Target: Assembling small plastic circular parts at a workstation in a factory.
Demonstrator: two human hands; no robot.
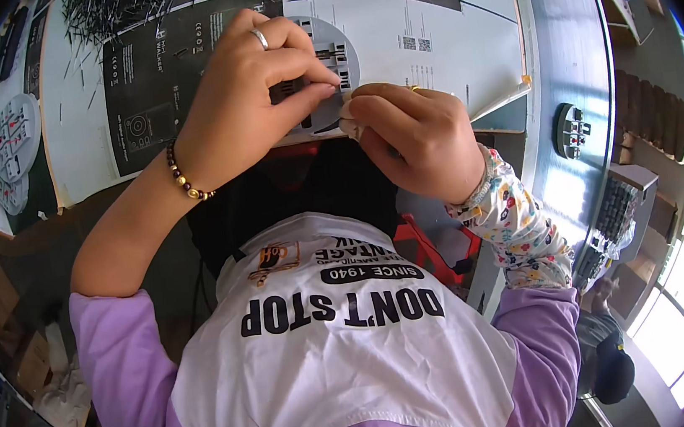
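Note:
A round light-grey plastic base [346, 44] with metal strips and dark slots lies on the table before me, partly covered by my hands. Over its left side reaches my left hand [263, 75], with thumb and forefinger pinched together at the slots. What that pinch holds, if anything, is too small to make out. My right hand [417, 133] is closed at the base's near right edge, its fingertips almost meeting the left ones. Something small and white [350, 120] shows at its thumb and forefinger; its kind is hidden.
Thin black pins [125, 10] lie heaped at the far left of the printed sheet [80, 134]. Similar round bases [13, 137] rest at the left edge. Another base [573, 131] sits on the belt at right, near a box of dark parts [616, 216]. A person [607, 352] is at lower right.

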